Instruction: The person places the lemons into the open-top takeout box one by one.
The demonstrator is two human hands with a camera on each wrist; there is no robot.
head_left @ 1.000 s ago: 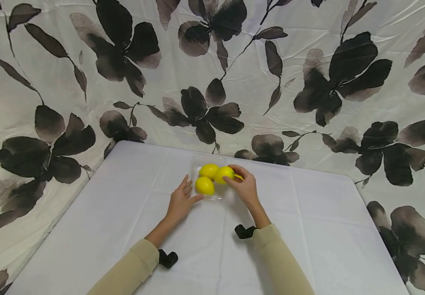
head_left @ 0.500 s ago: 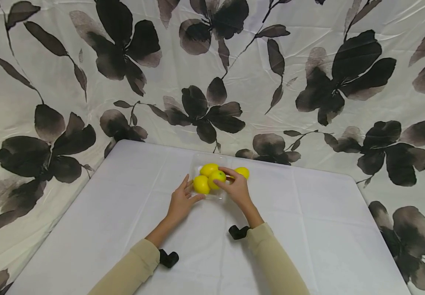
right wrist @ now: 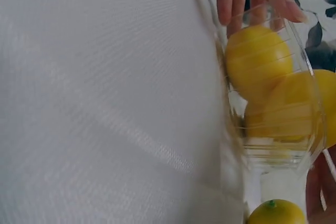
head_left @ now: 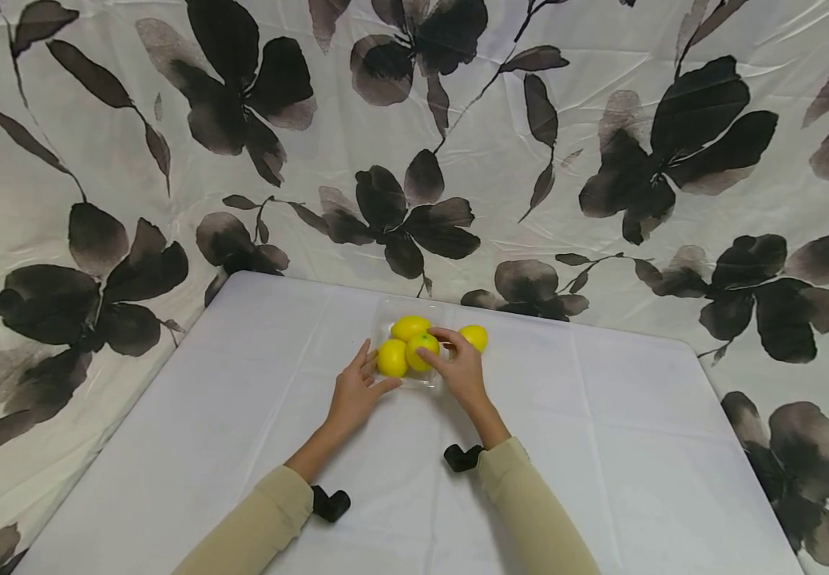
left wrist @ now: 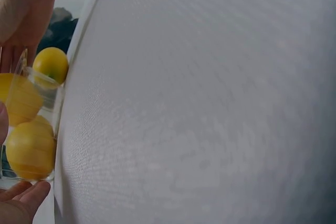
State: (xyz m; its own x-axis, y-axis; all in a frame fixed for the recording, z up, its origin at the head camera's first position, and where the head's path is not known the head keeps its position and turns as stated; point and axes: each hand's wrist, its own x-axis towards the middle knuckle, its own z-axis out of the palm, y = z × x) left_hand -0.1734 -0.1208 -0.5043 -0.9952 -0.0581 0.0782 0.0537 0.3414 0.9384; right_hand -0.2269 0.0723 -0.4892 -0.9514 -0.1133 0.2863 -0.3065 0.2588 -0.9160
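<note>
A clear plastic container [head_left: 434, 375] stands near the far edge of the white-covered table. My left hand [head_left: 355, 393] rests at its left side and near corner, fingers fairly straight, thumb along the near rim. With thumb and fingertips, my right hand [head_left: 463, 374] pinches a lemon [head_left: 422, 352] inside the container at its right side. Two other lemons lie in it, one at the back [head_left: 410, 327] and one at the front left [head_left: 391, 359]. Outside, just beyond the right hand, sits another lemon [head_left: 473, 339]. The right wrist view shows the container's ribbed wall [right wrist: 278, 153].
A white cloth [head_left: 601, 447] covers the table. Behind it hangs a floral-printed curtain [head_left: 515, 184], close to the far table edge. Black wrist devices [head_left: 331, 505] stick out from both sleeves, low over the cloth.
My right hand has moved left and slightly down with the lemon, into the cluster in the container. The front-left lemon has shifted left. The lemon outside shows more fully. My left hand stays put.
</note>
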